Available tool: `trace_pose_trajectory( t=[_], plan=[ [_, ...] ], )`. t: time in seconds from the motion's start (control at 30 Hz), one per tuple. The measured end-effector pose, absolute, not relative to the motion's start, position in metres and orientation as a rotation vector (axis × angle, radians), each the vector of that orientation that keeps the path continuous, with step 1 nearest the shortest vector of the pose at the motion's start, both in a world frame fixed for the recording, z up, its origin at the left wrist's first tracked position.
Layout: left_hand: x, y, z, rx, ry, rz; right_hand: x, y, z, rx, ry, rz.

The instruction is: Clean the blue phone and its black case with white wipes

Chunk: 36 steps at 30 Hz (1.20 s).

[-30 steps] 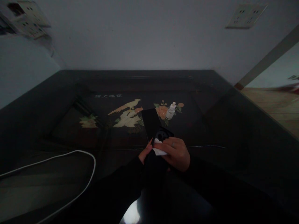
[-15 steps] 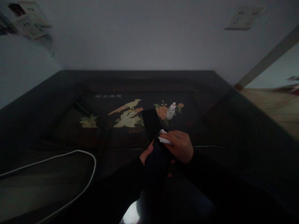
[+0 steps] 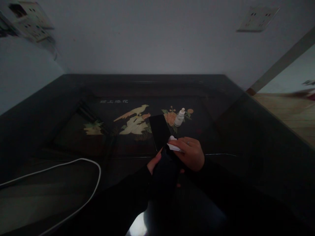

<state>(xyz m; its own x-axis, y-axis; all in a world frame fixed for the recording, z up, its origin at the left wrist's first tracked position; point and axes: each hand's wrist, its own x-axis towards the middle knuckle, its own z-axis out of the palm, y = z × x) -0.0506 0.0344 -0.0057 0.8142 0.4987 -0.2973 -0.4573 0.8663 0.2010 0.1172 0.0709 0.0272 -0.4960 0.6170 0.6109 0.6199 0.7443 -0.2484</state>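
Note:
My left hand [image 3: 155,162] is wrapped round a dark, flat, phone-sized object [image 3: 164,173]. The thumb lies along its left edge and fingertips show at its right. The object is too dark to make out in detail. My right hand [image 3: 189,152], with a ring on one finger, pinches a folded white tissue [image 3: 174,144] and presses it to the object's upper end. Just beyond, a black smartphone [image 3: 159,130] lies flat on the table, its near end partly covered by my hands. A small white-capped dropper bottle [image 3: 179,118] stands upright to the phone's right.
The dark glossy table [image 3: 137,86] bears an inlaid bird-and-flower picture. A white cable [image 3: 83,159] loops across its left side. Behind rises a pale wall [image 3: 147,39] with a socket plate [image 3: 257,19] at right and more sockets [image 3: 34,19] at left.
My right hand has shifted very slightly, and the white tissue sits a little differently at the object's upper end. My left hand, the phone and the bottle are where they were.

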Motion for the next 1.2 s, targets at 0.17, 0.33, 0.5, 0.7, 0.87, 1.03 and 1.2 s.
trace_pose_trajectory(
  t=[0.17, 0.33, 0.5, 0.7, 0.87, 1.03, 1.2],
  plan=[
    [-0.051, 0.036, -0.007, 0.145, 0.36, 0.491, 0.117, 0.073, 0.027, -0.892, -2.25, 0.029],
    [-0.049, 0.033, -0.012, 0.143, 0.334, 0.539, 0.118, 0.073, 0.028, -0.876, -2.261, 0.023],
    [-0.05, 0.033, -0.016, 0.123, 0.309, 0.537, 0.119, 0.073, 0.028, -0.92, -2.278, -0.01],
    [-0.05, 0.035, -0.015, 0.066, 0.312, 0.528, 0.119, 0.073, 0.028, -0.827, -2.329, -0.039],
    [-0.052, 0.037, -0.014, 0.062, 0.265, 0.495, 0.122, 0.076, 0.028, -0.97, -2.265, -0.04],
    [-0.058, 0.04, -0.011, 0.09, 0.24, 0.597, 0.127, 0.083, 0.023, -1.068, -2.217, -0.039],
    [-0.059, 0.039, -0.012, 0.119, 0.282, 0.675, 0.129, 0.083, 0.021, -1.041, -2.19, -0.07]
  ],
)
